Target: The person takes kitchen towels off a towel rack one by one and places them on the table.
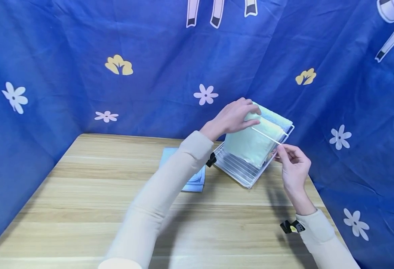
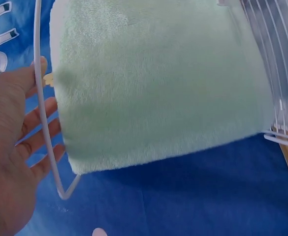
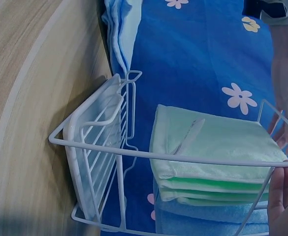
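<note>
A white wire rack (image 1: 239,170) with a slatted base stands at the back right of the table. Folded pale green towels (image 1: 245,144) stand upright in it, their layered edges showing in the right wrist view, with blue towels (image 3: 208,216) beside them. At the top edge of the towels is my left hand (image 1: 239,114), fingers loosely spread beside the green edge and the thumb by a rack wire (image 2: 43,108). My right hand (image 1: 294,162) pinches the rack's outer wire between thumb and fingers at its right side.
More folded blue cloths (image 1: 193,183) lie on the wooden table (image 1: 92,194) left of the rack, partly hidden under my left forearm. Close behind the rack hangs a blue patterned curtain (image 1: 150,93), which also runs along both sides.
</note>
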### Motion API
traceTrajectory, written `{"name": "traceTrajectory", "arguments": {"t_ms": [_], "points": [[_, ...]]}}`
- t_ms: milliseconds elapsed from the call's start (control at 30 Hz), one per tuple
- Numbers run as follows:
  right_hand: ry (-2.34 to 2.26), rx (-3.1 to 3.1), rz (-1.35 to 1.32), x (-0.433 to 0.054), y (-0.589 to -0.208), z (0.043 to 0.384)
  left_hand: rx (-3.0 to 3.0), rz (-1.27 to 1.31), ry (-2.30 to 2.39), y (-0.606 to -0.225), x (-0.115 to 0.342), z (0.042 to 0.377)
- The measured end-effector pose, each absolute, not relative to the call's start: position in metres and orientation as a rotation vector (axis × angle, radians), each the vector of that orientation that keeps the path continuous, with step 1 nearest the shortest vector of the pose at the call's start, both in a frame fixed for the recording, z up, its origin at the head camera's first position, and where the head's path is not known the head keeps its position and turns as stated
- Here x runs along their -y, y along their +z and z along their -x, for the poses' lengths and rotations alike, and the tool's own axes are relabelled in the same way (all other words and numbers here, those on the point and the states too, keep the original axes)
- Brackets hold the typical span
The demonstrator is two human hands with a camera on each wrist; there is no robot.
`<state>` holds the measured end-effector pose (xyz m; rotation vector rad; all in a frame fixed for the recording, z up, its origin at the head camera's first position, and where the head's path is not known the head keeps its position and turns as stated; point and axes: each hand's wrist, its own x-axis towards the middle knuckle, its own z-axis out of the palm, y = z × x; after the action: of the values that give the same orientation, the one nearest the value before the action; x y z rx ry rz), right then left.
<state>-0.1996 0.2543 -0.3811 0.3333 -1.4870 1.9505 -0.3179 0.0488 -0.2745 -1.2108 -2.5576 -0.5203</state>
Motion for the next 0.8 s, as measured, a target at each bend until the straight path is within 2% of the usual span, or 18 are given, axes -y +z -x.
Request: {"name": "traceTrajectory", "arguments": {"t_ms": [800], "points": [[1.939,1.516,-0.331,-0.256,-0.382,0.201,2.796,1.212,-0.539,-0.264,-0.071,0.332]]}}
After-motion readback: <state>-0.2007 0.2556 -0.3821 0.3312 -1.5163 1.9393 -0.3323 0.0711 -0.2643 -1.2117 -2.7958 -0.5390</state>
